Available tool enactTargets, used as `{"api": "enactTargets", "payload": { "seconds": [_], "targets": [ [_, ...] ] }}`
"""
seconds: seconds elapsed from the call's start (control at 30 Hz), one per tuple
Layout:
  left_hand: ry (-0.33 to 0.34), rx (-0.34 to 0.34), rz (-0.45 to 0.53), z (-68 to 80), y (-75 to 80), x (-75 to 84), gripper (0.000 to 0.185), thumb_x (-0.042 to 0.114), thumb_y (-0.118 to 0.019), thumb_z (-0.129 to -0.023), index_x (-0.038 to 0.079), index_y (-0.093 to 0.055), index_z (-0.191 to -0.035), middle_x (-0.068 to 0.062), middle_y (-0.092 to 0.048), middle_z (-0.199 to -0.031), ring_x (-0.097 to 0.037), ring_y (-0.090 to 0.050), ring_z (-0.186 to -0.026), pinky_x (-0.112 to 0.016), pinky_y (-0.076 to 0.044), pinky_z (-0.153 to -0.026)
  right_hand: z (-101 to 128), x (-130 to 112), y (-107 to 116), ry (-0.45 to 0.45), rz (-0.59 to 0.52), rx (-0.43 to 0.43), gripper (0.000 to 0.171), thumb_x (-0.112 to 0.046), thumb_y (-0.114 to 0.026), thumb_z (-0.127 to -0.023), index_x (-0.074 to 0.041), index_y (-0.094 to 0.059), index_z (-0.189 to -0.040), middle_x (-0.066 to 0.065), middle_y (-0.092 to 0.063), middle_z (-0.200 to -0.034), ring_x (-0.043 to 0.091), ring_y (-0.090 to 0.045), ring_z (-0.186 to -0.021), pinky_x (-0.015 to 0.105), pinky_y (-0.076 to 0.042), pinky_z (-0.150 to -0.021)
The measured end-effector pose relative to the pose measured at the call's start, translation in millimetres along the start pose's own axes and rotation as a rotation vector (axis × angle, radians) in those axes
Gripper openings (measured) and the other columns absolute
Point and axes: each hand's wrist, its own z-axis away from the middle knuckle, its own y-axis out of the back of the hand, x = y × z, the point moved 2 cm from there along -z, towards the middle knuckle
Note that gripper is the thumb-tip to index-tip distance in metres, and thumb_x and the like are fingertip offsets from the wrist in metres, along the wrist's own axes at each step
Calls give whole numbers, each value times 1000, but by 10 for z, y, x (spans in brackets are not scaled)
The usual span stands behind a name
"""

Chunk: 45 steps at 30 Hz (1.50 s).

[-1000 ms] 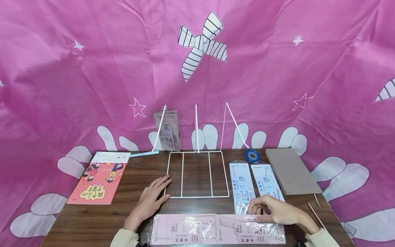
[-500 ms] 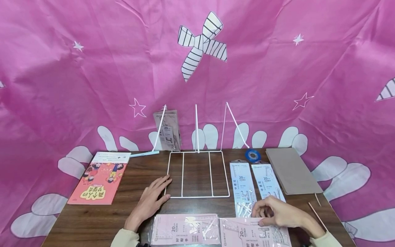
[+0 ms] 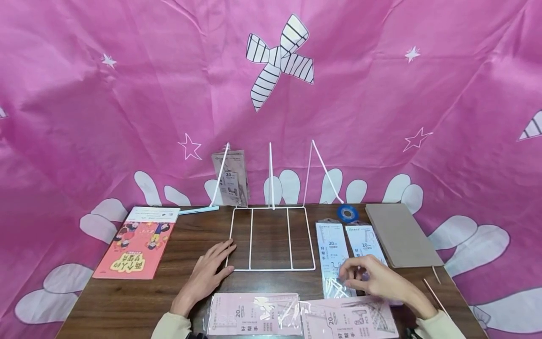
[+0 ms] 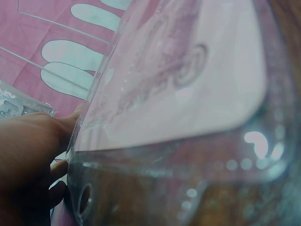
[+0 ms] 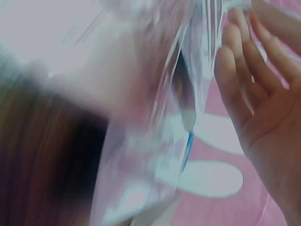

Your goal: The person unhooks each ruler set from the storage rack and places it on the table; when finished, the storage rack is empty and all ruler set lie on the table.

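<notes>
1. Lying on the surface (image 3: 127, 306), one pink pack (image 3: 345, 320) is just nearer me than my right hand (image 3: 381, 282). A second pink pack (image 3: 254, 313) is beside it.
2. My right hand is over two blue packs (image 3: 331, 254), fingers bent, a small gap by the thumb. I can't tell if it touches them.
3. My left hand (image 3: 206, 278) is loose, fingertips at the white rack (image 3: 279, 270).

White wire rack (image 3: 271, 270) stands upright, greyish pack (image 3: 233, 181) hanging around its 11 o'clock. Two blue ruler packs (image 3: 332, 238) lie flat near 3, partly covered. Shiny pink packs (image 3: 254, 313) lie sideways, one at 6, one nearer 5.
</notes>
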Motion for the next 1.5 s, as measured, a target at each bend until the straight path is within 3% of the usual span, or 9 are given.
{"api": "enactTargets", "payload": {
  "seconds": [0.17,0.47,0.67,0.97,1.33,1.5],
  "targets": [
    [-8,8,-13,5,0,-1,57,24,-71,-100,8,-55,-152,-10,-47,-162,-39,-42,-147,-68,-39,-101,-301,19,-138,-3,60,111,14,-12,-79,-94,-11,-72,-107,-8,-69,-84,4,-60,-67,25,-55,-57],
    [-19,23,-5,8,-13,-13,56,25,-70,-100,10,-56,-152,-10,-47,-161,-38,-41,-146,-67,-39,-100,-713,90,-375,-127,212,213,20,-18,-86,-88,-12,-72,-101,-9,-65,-82,5,-57,-66,22,-50,-59],
    [-58,62,-22,19,0,7,55,24,-71,-100,8,-57,-150,-12,-50,-158,-39,-44,-143,-65,-41,-96,-747,122,-439,-188,315,219,27,-23,-90,-83,-13,-71,-99,-6,-64,-85,5,-50,-65,22,-45,-58],
    [-23,29,-28,8,6,35,55,23,-71,-100,7,-57,-151,-11,-48,-160,-39,-43,-145,-67,-41,-99,-747,98,-482,-219,379,241,29,-20,-93,-79,-14,-71,-97,-8,-62,-85,7,-50,-66,22,-44,-60],
    [-5,27,45,-58,64,28,54,14,-73,-98,2,-57,-148,-18,-49,-158,-43,-44,-144,-71,-37,-107,-752,101,-477,-243,358,240,27,-18,-93,-79,-15,-71,-95,-10,-63,-83,5,-49,-64,22,-43,-58],
    [-9,71,116,-179,150,-43,50,6,-74,-96,-2,-60,-144,-22,-55,-150,-42,-52,-138,-62,-43,-109,-752,89,-474,-241,345,244,27,-19,-93,-79,-15,-72,-94,-11,-63,-82,1,-46,-63,22,-42,-57]
  ]
}}
